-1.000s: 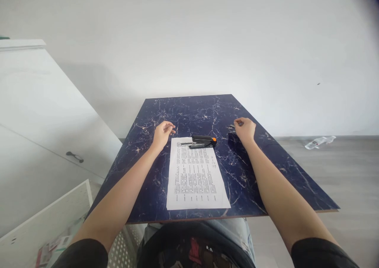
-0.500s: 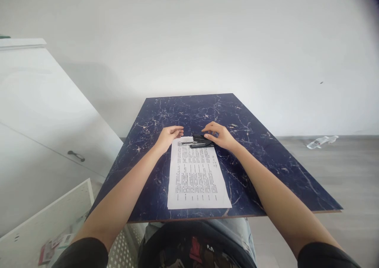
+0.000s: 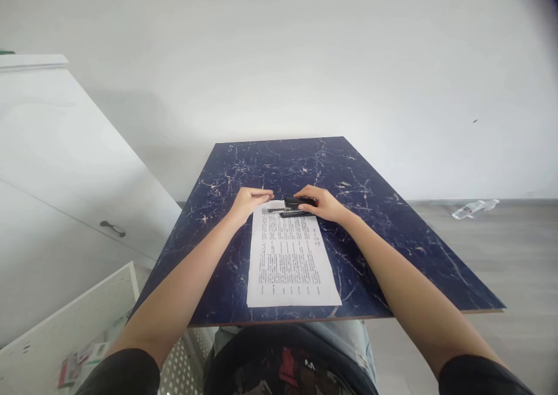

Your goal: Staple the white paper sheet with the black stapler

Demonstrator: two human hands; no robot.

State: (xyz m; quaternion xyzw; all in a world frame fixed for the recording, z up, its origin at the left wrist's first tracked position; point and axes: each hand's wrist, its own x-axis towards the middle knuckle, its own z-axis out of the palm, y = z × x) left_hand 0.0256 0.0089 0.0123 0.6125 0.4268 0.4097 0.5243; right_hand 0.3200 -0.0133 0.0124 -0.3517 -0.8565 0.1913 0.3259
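A black stapler lies across the top of a printed paper sheet, with a thin rod-like part reaching out to its left. My right hand is closed around the stapler's right end, thumb in front and fingers over the top. Just left of the stapler, above the sheet's upper left corner, my left hand is pinched, thumb against fingers. Whatever may be between those fingertips is too small to make out.
The dark blue marbled table holds a small greyish piece beyond my right hand. A white cabinet stands at the left, above an open white bin with packets inside. Clear plastic lies on the floor at right.
My right hand's fingers have come down and closed on the stapler. My left hand has shifted slightly right, its fingers now pressed together.
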